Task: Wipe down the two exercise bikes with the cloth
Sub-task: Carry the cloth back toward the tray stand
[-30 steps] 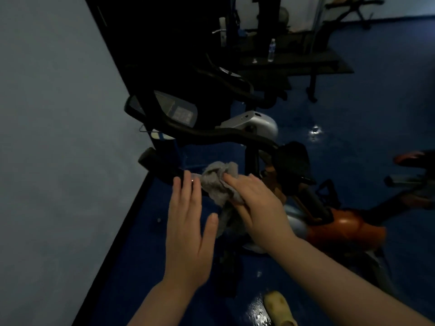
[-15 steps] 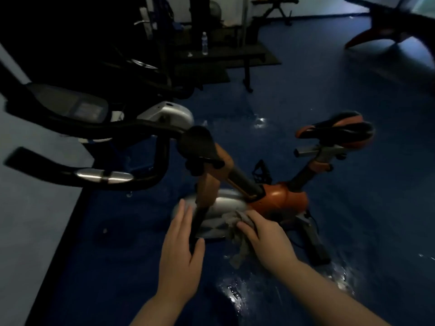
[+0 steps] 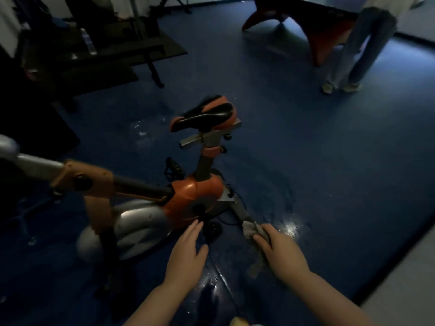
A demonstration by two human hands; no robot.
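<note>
Grey cloth (image 3: 253,234) is bunched in the right hand (image 3: 281,251), whose fingers curl round it and press its upper end against the rear frame leg (image 3: 239,211) of the orange bike (image 3: 193,198), low down near the floor; the loose tail of the cloth hangs below the hand. The left hand (image 3: 186,252) holds nothing, its fingers straight and together, fingertips just beside the bike's orange side cover, though the dim light makes it hard to tell whether they touch it. As a judgement, the work is somewhere in the middle of this bike: the cloth is down at the base, while the black-and-orange saddle (image 3: 204,116) and the handlebar stem (image 3: 77,180) show no sign either way of having been wiped. Only one exercise bike is plainly in view; the silver shape at the left edge (image 3: 7,147) may belong to a second one, but too little of it shows to be sure, so I cannot say how the other bike stands. Counted: one cloth, one bike seen whole, two hands, one saddle, one water bottle (image 3: 88,43) on the dark bench at the back, and one other person's legs (image 3: 360,43) standing far right on the blue floor (image 3: 329,172).
</note>
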